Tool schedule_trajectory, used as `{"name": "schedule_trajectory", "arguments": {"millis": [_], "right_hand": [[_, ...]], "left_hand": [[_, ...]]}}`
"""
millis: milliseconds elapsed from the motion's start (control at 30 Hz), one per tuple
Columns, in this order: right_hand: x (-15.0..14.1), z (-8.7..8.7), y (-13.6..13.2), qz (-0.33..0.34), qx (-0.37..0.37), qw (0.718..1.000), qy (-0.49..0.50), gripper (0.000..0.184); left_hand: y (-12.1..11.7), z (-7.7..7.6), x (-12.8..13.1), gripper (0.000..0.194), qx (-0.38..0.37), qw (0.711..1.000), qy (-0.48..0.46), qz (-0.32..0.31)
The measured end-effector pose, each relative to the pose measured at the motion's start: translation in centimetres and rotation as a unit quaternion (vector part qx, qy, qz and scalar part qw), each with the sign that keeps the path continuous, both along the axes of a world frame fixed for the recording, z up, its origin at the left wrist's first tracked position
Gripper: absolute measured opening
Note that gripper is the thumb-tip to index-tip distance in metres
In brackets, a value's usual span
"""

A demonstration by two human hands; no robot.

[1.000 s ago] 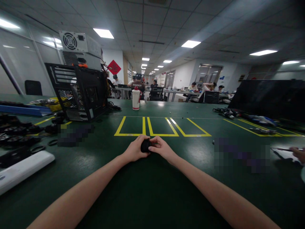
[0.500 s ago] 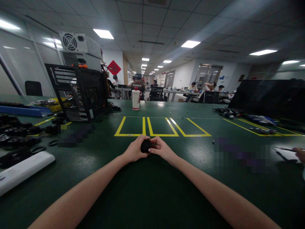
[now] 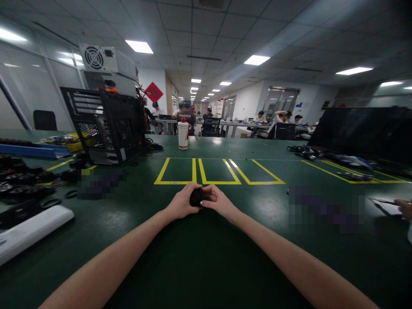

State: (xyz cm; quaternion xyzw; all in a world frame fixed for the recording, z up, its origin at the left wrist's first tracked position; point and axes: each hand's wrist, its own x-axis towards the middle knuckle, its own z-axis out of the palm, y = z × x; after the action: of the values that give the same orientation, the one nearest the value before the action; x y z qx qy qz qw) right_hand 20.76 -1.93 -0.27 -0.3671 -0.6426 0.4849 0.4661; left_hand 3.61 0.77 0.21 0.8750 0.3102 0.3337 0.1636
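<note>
A small black rounded part [image 3: 196, 198] is between my hands, above the green table [image 3: 206, 253]; its exact kind does not show. My left hand [image 3: 183, 201] is closed around its left side, thumb on the near edge and fingers over the far edge. On the other side, the fingertips of my right hand [image 3: 219, 201] pinch the part's right edge. Much of the part is hidden by the fingers. Just beyond both hands run yellow tape outlines [image 3: 220, 182] stuck on the tabletop.
An open black computer case [image 3: 106, 128] bears power supplies [image 3: 103, 60] at the left. Near it lie a white bar-shaped object [image 3: 35, 231] and black parts [image 3: 19, 176]. A white cup [image 3: 183, 135] stands ahead. At the right edge, another person's hand [image 3: 404, 208] holds a pen-like tool.
Almost nothing differs. Both hands stay around the black part in the same place, and the view has shifted very slightly.
</note>
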Motion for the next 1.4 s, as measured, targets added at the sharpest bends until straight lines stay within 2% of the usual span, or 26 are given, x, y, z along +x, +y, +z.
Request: {"name": "schedule_trajectory", "arguments": {"millis": [200, 367, 567, 767, 933, 1167, 1300, 1400], "right_hand": [[-0.1, -0.07, 0.03, -0.012, -0.006, 1.0, -0.002, 0.03], [0.1, 0.09, 0.18, -0.019, -0.023, 0.999, -0.02, 0.036], [0.18, 0.08, -0.15, 0.004, -0.02, 1.0, -0.013, 0.038], [-0.18, 0.14, -0.27, -0.038, -0.016, 0.999, -0.008, 0.028], [-0.23, 0.21, 0.15, -0.055, -0.04, 0.997, -0.021, 0.033], [-0.06, 0.35, -0.3, 0.005, -0.024, 1.0, 0.006, 0.036], [-0.29, 0.2, -0.18, -0.033, -0.005, 0.999, 0.007, 0.026], [-0.36, 0.18, 0.06, -0.049, -0.01, 0.999, -0.002, 0.025]], "left_hand": [[-0.13, 0.24, -0.03, 0.055, -0.007, 1.0, 0.007, -0.001], [-0.25, 0.4, -0.05, 0.055, -0.013, 1.0, 0.007, -0.001], [-0.28, 0.3, -0.06, 0.056, -0.009, 1.0, 0.002, 0.004], [-0.27, 0.36, -0.07, 0.058, -0.013, 1.0, 0.008, 0.002], [-0.03, 0.16, 0.05, 0.058, -0.01, 1.0, 0.01, 0.005], [-0.06, 0.19, -0.04, 0.057, -0.01, 1.0, 0.01, 0.002], [-0.13, 0.26, -0.06, 0.058, -0.008, 1.0, 0.009, 0.0], [-0.24, 0.33, -0.02, 0.058, -0.014, 1.0, 0.01, 0.004]]}}
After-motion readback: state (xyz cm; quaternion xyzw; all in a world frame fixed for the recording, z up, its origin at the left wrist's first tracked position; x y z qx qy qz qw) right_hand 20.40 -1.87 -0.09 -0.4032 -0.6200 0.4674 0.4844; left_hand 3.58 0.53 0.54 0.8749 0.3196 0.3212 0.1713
